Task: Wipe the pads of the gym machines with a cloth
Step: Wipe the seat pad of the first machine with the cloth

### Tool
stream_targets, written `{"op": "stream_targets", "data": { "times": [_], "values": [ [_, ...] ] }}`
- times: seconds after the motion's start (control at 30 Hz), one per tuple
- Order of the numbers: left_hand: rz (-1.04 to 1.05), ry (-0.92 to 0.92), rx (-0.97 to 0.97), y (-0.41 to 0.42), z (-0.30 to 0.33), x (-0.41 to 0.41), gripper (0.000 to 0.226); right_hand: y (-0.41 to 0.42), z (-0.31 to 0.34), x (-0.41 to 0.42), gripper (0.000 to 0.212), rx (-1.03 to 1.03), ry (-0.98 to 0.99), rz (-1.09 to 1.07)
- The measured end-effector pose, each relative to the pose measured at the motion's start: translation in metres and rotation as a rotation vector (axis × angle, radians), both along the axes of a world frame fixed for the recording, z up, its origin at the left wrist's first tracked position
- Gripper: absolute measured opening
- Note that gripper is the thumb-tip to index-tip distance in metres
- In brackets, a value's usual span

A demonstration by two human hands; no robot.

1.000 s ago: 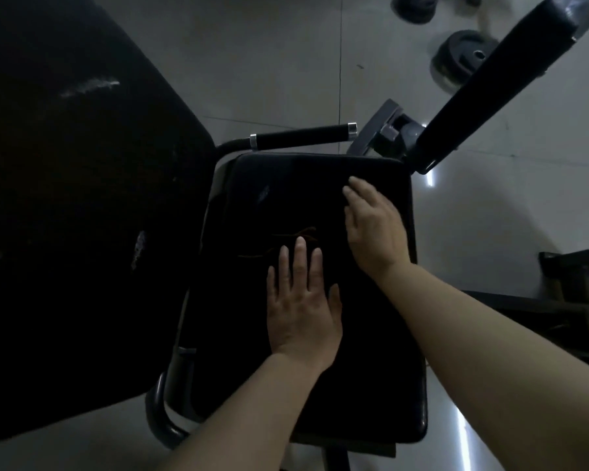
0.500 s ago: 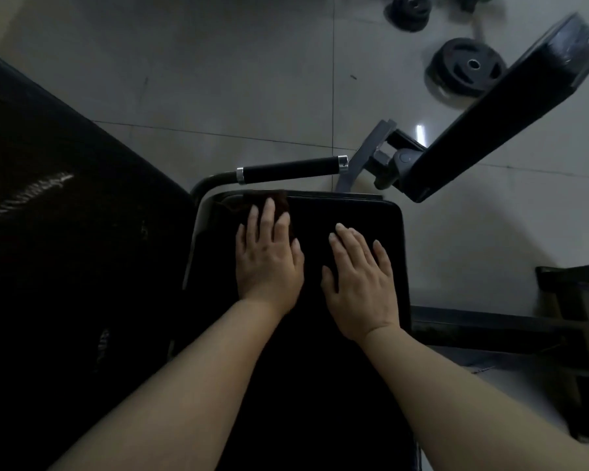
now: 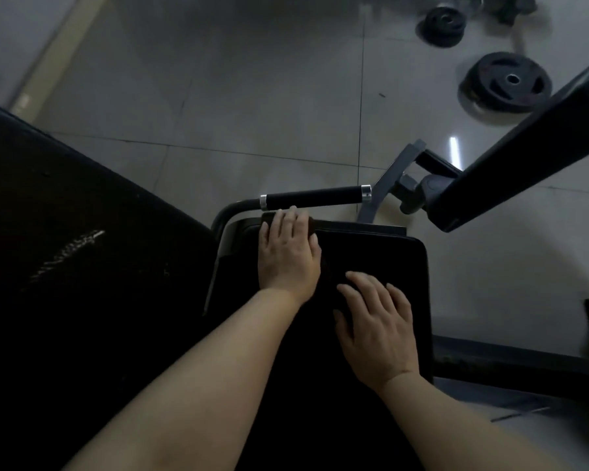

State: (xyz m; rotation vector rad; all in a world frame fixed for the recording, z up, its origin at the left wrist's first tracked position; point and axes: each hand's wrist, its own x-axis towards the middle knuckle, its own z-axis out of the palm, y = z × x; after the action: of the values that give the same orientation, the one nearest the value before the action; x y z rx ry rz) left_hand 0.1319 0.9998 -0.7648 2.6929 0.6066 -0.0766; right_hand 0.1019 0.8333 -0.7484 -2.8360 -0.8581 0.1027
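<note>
The left hand [image 3: 288, 254] is pressing a dark cloth [image 3: 312, 227] flat against the seat pad [image 3: 388, 263], at the pad's far left corner, just beside the black handle bar [image 3: 315, 197]. Its fingers are lying straight on top of the cloth and are not curling around it. Only a small brownish edge of the cloth is showing past the fingertips; the rest is hidden under the palm, so I cannot tell how it is folded. The right hand [image 3: 376, 329] is resting open on the pad, nearer to the person than the left hand, and it is holding nothing.

The cloth is looking thin, soft and light, so I think it is bunching easily if pushed from one edge. A flat palm over its middle is probably the best hold. The pad is looking smooth and a little shiny, likely vinyl over foam, so the cloth is probably sliding easily and the surface is giving a little under pressure.

On the tiled floor [image 3: 218, 96] beyond the pad, two weight plates [image 3: 509, 83] are lying.
</note>
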Motion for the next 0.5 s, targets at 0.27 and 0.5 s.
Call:
{"op": "stream_targets", "data": {
  "times": [0.27,0.5],
  "values": [
    [-0.050,-0.042,-0.031,-0.045,-0.002,-0.115,0.047,0.003,-0.003,0.000,0.050,-0.081,0.034,-0.008],
    [-0.008,-0.022,-0.002,0.007,0.002,0.012,0.034,0.003,-0.004,0.001,0.052,-0.063,0.015,0.006]
  ]
}}
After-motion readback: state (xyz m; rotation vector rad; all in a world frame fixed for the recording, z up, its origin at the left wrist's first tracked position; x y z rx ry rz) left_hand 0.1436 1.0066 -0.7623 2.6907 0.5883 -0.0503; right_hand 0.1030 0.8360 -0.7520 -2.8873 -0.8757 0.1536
